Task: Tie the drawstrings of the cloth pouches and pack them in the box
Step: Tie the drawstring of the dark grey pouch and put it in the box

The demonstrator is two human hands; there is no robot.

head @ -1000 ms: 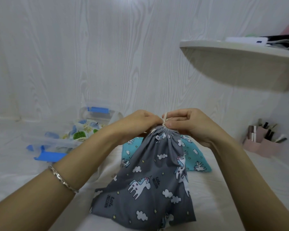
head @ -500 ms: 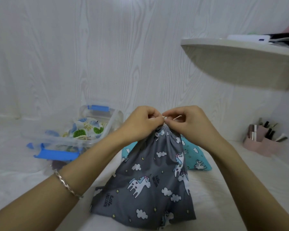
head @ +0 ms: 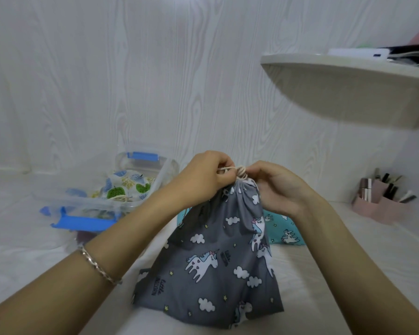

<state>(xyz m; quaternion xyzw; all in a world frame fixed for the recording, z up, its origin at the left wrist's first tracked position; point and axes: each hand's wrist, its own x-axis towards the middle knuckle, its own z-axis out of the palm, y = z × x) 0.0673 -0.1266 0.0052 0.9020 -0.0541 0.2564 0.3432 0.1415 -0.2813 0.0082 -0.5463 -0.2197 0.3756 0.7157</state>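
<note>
White wood-grain panels cover the wall, and a white surface point(head: 324, 274) lies under everything. At the near centre a grey pouch point(head: 211, 267) with unicorns and clouds stands up from the surface, its neck gathered tight at the top. A cream drawstring point(head: 241, 172) is wound around this neck.

The left hand point(head: 203, 176) has its fingers curled and pinches one end of the drawstring, which runs taut to the neck. The right hand point(head: 279, 187) is at the right side of the neck, fingers bent, with the thumb and fingertips pinching the drawstring at the wound part. A silver bracelet point(head: 98, 267) sits on the left wrist.

Just behind the grey pouch, to the right, a teal pouch point(head: 284, 229) lies flat. At the far left stands a clear box point(head: 166, 171) with blue clasps, and a white pouch with leaf print point(head: 127, 187) lies inside it. The lid point(head: 82, 222) of the box rests against its near side.

On the right, a pink organiser point(head: 382, 206) holds small cosmetics, and above it a white shelf point(head: 348, 93) comes out from the wall.
</note>
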